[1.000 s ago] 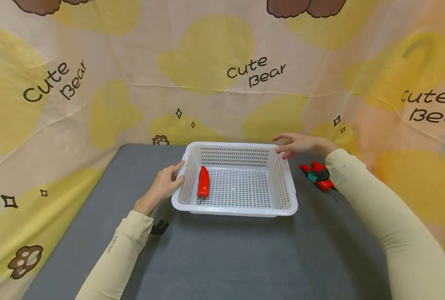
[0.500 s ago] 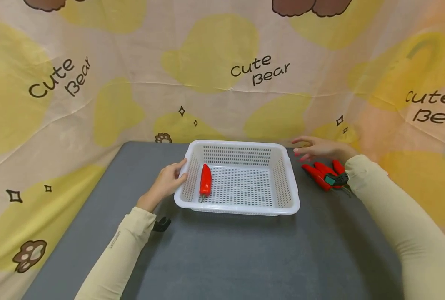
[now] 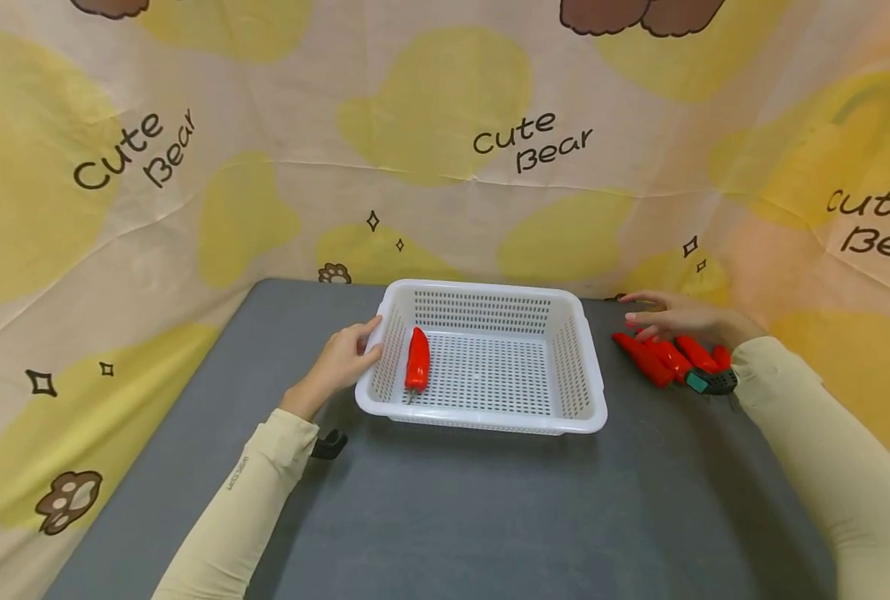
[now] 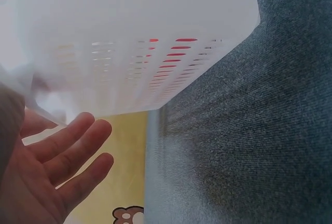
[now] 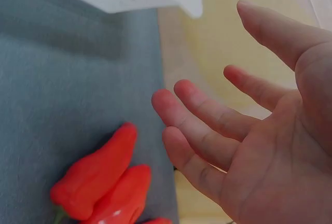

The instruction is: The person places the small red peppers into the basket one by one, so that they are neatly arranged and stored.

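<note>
A white plastic basket [image 3: 490, 419] with slotted walls stands on the table, holding one red pepper [image 3: 418, 360] near its left side. My left hand [image 3: 336, 367] touches the basket's left rim with thumb and forefinger. In the left wrist view the other fingers [image 4: 78, 146] extend loosely below the rim. Over at the right, my right hand [image 3: 677, 321] hovers above several red peppers [image 3: 643, 360], partly hiding them. Its palm holds nothing in the right wrist view, where the fingers are spread and slightly bent, apart from the nearest pepper [image 5: 98, 175].
The grey table [image 3: 460, 508] meets a patterned cloth [image 3: 422, 108] hanging along its back and sides. Black straps with small devices are on both wrists. Tabletop extends in front of the basket and between it and the pepper pile.
My right hand has moved right, from above the basket's right rim to over the loose peppers. The left hand stays at the left rim. The head view has shifted slightly.
</note>
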Available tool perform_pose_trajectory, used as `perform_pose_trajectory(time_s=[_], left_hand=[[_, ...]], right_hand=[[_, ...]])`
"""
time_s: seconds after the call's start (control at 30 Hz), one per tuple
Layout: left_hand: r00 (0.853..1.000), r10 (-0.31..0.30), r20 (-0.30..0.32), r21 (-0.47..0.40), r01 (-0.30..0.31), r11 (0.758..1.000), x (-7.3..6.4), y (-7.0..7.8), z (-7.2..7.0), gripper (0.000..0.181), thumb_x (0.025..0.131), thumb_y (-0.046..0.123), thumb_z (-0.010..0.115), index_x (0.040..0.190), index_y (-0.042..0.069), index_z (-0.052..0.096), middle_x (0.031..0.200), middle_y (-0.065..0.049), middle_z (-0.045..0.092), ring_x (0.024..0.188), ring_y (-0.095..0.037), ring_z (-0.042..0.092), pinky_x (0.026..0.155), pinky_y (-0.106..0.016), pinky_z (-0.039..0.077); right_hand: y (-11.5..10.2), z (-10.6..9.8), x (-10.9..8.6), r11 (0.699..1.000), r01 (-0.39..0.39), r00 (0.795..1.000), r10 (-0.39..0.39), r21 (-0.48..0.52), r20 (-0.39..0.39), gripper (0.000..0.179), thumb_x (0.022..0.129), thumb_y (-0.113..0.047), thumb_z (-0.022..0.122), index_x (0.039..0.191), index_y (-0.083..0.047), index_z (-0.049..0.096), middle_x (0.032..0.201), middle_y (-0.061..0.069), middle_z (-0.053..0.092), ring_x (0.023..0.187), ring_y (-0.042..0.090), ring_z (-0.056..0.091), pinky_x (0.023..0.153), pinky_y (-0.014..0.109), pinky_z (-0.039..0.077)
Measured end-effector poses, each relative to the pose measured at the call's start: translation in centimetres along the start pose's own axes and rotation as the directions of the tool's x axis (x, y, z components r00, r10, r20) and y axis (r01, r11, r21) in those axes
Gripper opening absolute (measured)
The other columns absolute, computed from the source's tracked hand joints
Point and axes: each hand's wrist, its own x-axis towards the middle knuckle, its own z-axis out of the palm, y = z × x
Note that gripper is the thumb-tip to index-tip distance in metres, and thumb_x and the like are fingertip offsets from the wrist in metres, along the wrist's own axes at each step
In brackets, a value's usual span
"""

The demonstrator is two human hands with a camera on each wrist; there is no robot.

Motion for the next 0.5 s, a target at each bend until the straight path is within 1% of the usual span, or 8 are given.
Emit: perform_pose_trajectory(time_s=[0.1, 0.17, 0.37, 0.5], left_hand=[[1.000, 0.010, 0.004, 0.013, -0.011, 1.000, 0.0, 0.1, 0.1, 0.060, 0.097, 0.018, 0.059, 0.152, 0.002, 0.042, 0.128, -0.028, 0.063, 0.096, -0.032, 0.069, 0.083, -0.045, 0.063], [1.000, 0.018, 0.005, 0.016, -0.018, 1.000, 0.0, 0.2, 0.1, 0.060, 0.097, 0.018, 0.059, 0.152, 0.002, 0.042, 0.129, -0.029, 0.063, 0.098, -0.032, 0.069, 0.085, -0.046, 0.062], [1.000, 0.001, 0.006, 0.007, -0.001, 1.000, -0.1, 0.1, 0.2, 0.060, 0.097, 0.019, 0.059, 0.153, 0.004, 0.041, 0.132, -0.028, 0.062, 0.101, -0.034, 0.070, 0.086, -0.047, 0.062], [1.000, -0.006, 0.007, -0.001, 0.006, 1.000, -0.3, 0.0, 0.1, 0.060, 0.098, 0.019, 0.059, 0.153, 0.004, 0.041, 0.132, -0.028, 0.061, 0.101, -0.034, 0.070, 0.086, -0.047, 0.062]], right_hand=[[1.0, 0.0, -0.6, 1.000, -0.007, 1.000, 0.007, 0.014, -0.008, 0.067, 0.106, -0.033, 0.049, 0.159, -0.005, 0.019, 0.153, 0.032, 0.040, 0.127, 0.042, 0.060, 0.108, 0.053, 0.050], [1.6, 0.0, -0.9, 1.000, -0.011, 1.000, 0.011, 0.014, -0.005, 0.067, 0.106, -0.033, 0.049, 0.159, -0.005, 0.018, 0.153, 0.032, 0.039, 0.127, 0.041, 0.060, 0.107, 0.052, 0.051], [2.7, -0.1, -1.5, 0.999, -0.032, 0.999, 0.031, 0.017, 0.031, 0.068, 0.106, -0.035, 0.047, 0.159, -0.006, 0.016, 0.157, 0.032, 0.033, 0.131, 0.044, 0.055, 0.110, 0.056, 0.048], [3.2, 0.0, -1.7, 0.999, -0.051, 0.998, 0.050, 0.013, 0.037, 0.068, 0.106, -0.035, 0.049, 0.159, -0.007, 0.018, 0.153, 0.031, 0.040, 0.128, 0.041, 0.056, 0.107, 0.053, 0.051]])
